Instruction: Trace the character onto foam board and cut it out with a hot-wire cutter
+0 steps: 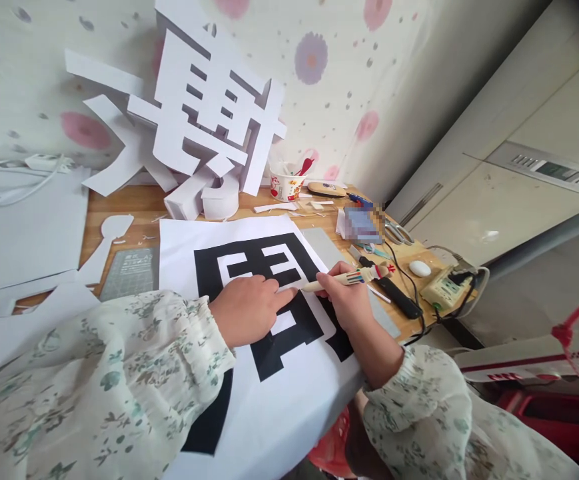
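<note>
A large black character shape with white openings lies on a white sheet that covers the front of the table. My left hand rests flat on the shape, its index finger stretched to the right. In my right hand is a cream multicolour pen with a red ornament at its top end. The pen's tip points left and sits just beside my left fingertip, over the shape. Whether the tip touches the surface, I cannot tell.
White three-dimensional paper characters stand against the wall. Behind the sheet is a paper cup. On the right lie a black-handled tool, scissors, a white egg-shaped object and a power strip. A grey cutting mat shows at left.
</note>
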Available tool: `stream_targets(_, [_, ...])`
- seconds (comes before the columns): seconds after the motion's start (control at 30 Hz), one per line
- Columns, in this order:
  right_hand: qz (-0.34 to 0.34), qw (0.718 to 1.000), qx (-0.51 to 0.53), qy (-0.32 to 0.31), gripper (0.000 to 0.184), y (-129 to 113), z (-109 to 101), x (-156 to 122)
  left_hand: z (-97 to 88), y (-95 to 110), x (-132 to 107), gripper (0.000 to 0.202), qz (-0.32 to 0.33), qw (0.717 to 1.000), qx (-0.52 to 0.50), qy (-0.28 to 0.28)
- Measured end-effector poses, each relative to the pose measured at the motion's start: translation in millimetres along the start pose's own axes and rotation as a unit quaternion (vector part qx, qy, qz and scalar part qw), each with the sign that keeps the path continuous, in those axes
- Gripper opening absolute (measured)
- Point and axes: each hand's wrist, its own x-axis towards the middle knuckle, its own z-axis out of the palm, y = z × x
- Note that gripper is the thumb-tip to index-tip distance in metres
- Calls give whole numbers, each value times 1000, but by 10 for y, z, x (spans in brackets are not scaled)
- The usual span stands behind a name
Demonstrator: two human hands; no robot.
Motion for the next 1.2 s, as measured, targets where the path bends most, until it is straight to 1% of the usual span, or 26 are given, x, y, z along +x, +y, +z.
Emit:
stream_targets(0.3, [-23,999,-35,8,30,32,13,-11,-29,-9,4,57,-8,1000,-22,5])
stream_targets(0.57, [-40,999,-24,1,32,94,14,-10,-62,-5,20,57,-15,999,-27,-13])
stream_targets(0.8, [-44,997,-67,3,32,143,-49,-70,-79,2,44,58,-19,999,-33,-20])
stream_targets(0.97, [-43,997,-67,9,33,194,-93,-120,-79,13,42,55,-22,999,-33,-16])
stream_targets(1.2, [-54,992,-113,19,32,150,-161,-238,-30,11,46,54,-25,999,-32,-5])
